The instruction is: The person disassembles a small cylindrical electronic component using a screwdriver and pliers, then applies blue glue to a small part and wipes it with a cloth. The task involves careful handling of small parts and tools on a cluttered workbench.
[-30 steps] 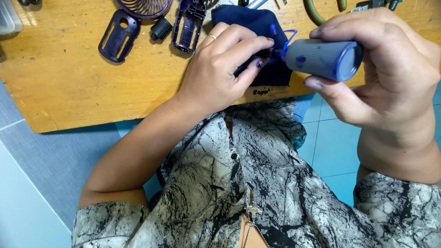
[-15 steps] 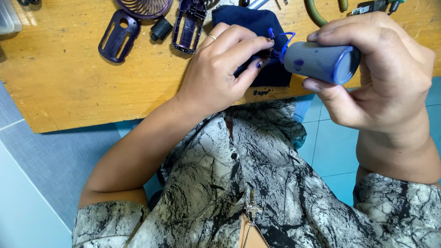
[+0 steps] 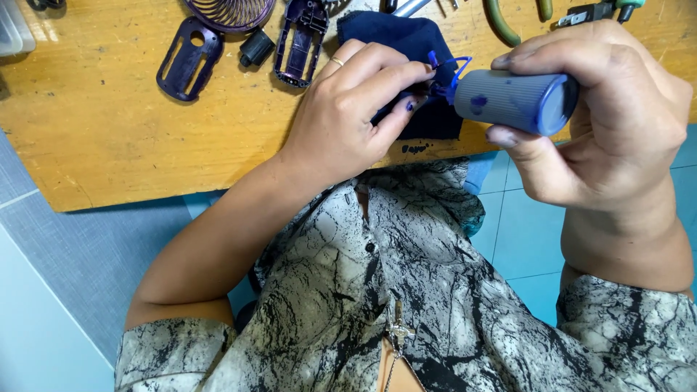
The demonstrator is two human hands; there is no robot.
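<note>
The right hand [image 3: 617, 101] is wrapped around a grey-blue cylinder [image 3: 515, 101], held level above the near edge of the tabletop [image 3: 102, 138], its flat end facing 3 o'clock and its other end toward 9 o'clock. Thumb underneath, fingers over the top: a firm grasp.

From the cylinder's 9 o'clock end come thin blue wires [image 3: 449, 69] (looped, with a small blue tip), and the left hand [image 3: 348, 116] pinches at them with fingertips bent together. Whether it grips the wires themselves or a small part at their end I cannot tell. A ring sits on one of its fingers.

Under both hands lies a dark blue cloth [image 3: 396, 33], mostly covered by the left hand.

At 11 o'clock of the left hand lie a purple casing half [image 3: 301, 43], a small black cap [image 3: 255, 48], a flat purple cover [image 3: 187, 59] with a round hole, and a round purple grille [image 3: 229, 11] cut by the top edge. At 12 o'clock of the right hand are green-handled pliers [image 3: 519, 14], partly out of view.
</note>
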